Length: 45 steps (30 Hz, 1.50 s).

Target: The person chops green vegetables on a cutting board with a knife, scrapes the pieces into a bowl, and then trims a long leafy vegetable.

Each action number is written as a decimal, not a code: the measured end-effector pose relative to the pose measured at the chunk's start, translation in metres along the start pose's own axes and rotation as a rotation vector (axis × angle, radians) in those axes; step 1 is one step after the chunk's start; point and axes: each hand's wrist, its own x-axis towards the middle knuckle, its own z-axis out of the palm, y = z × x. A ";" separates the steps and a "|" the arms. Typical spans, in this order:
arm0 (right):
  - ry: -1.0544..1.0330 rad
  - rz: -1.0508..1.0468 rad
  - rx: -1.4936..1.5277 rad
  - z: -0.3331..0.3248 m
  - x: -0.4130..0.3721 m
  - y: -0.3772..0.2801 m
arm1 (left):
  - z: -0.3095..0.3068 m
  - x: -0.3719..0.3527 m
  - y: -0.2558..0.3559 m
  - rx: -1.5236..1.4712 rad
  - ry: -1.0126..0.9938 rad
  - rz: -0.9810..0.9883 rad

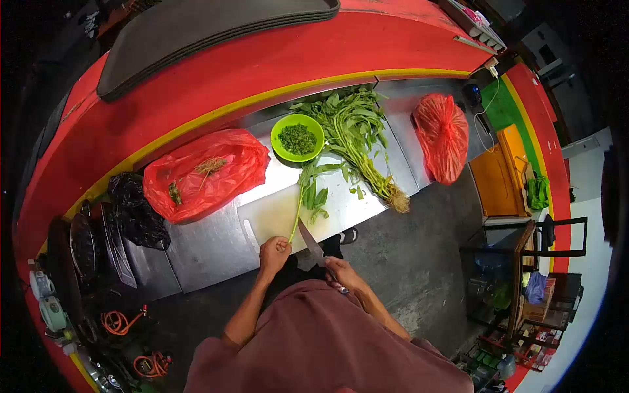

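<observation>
My left hand [275, 253] pinches the lower end of a leafy green stem [301, 205] whose leaves lie toward the bowl. Beneath the stem is a pale cutting board [265, 213] with a handle slot. In my right hand [342, 271] is a knife [310, 240], its blade pointing up and left beside the stem. Chopped greens [297, 139] fill part of a lime-green bowl [278, 149] behind the board. A large bunch of leafy greens [354, 141] with roots lies to the bowl's right.
An open red plastic bag [170, 164] holding root scraps lies on the steel counter [203, 262] at left, next to a black bag [134, 209]. A tied red bag [442, 141] stands at right. A red wall [262, 59] with dark trays [216, 33] bounds the back.
</observation>
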 end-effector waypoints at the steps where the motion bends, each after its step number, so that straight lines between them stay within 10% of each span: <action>1: 0.000 0.000 0.002 0.002 -0.002 -0.002 | 0.001 0.000 -0.001 0.001 -0.002 0.000; 13: 0.114 -0.157 -0.317 -0.013 0.026 0.042 | -0.010 0.011 -0.013 -0.280 -0.230 -0.226; 15: 0.318 -0.780 -0.683 -0.014 0.042 0.058 | -0.017 0.011 -0.004 -0.326 -0.266 -0.268; 18: 0.217 -0.354 -0.519 -0.012 0.025 0.043 | -0.018 0.012 -0.005 -0.364 -0.306 -0.322; 24: 0.113 -0.165 -0.282 -0.012 0.011 0.024 | -0.005 0.017 0.001 0.152 -0.070 -0.045; 45: 0.089 -0.106 0.021 0.001 0.025 0.001 | 0.008 0.055 0.002 0.147 -0.012 0.257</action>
